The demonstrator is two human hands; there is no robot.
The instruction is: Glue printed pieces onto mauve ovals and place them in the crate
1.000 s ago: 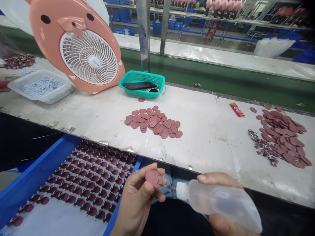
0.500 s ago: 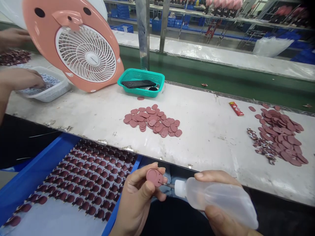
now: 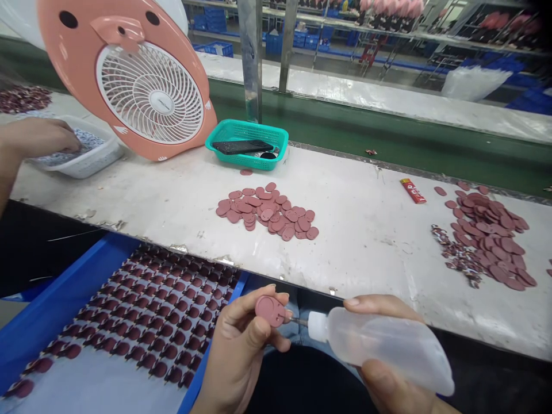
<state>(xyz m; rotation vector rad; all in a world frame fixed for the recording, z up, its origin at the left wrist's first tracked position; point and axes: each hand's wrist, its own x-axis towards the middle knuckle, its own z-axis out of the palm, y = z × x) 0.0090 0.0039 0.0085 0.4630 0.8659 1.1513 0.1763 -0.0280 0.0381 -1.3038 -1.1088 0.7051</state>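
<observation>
Between the thumb and fingers of my left hand (image 3: 241, 345) is a dull red oval disc (image 3: 268, 310), its flat face turned up with small holes near one end. My right hand (image 3: 388, 356) is wrapped round a translucent squeeze bottle (image 3: 388, 348) with a white cap and a thin metal nozzle (image 3: 299, 321). The bottle lies nearly level, its nozzle tip at the holed end of the disc; whether it touches I cannot tell. Beyond my hands, a pile of similar discs (image 3: 267, 211) lies on the white worktable (image 3: 353, 247).
At right are a bigger disc pile (image 3: 495, 241), small patterned pieces (image 3: 457, 256) and a red lighter-like item (image 3: 413, 191). A green basket (image 3: 211, 141) and pink fan (image 3: 194, 75) stand behind. Below left, a blue tray (image 3: 92, 267) holds rows of parts. A co-worker's hand (image 3: 38, 138) reaches into a white tub (image 3: 101, 161).
The squeeze bottle has shifted slightly right, its nozzle drawing back a little from the disc. My left hand has barely moved. One of the co-worker's hands has left the view at upper left.
</observation>
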